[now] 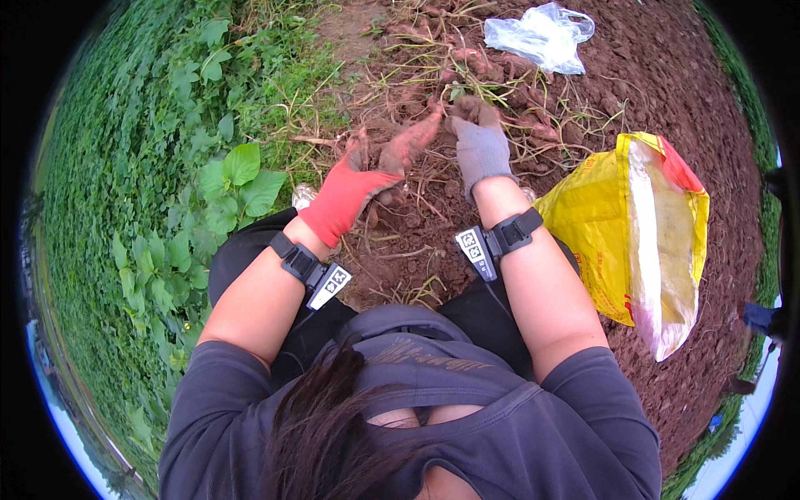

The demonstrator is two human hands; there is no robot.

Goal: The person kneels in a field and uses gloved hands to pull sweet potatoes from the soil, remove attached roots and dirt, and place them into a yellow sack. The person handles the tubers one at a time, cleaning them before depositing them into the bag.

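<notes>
My left hand (356,187), in a red work glove caked with soil, is closed around a reddish sweet potato (409,144). The tuber slants up to the right, and its thin end reaches my right hand (480,140). That hand wears a grey glove with soil-darkened fingers, curled at the tip of the tuber; what lies within them is hidden. Beyond both hands, more sweet potatoes (478,61) lie among cut stems and roots on reddish-brown soil.
A yellow woven plastic sack (584,215) stands at my right, its mouth turned to the right. A clear plastic bag (542,36) lies on the soil at the upper right. Green leafy vines (150,156) cover the ground on the left. My knees flank the dug soil.
</notes>
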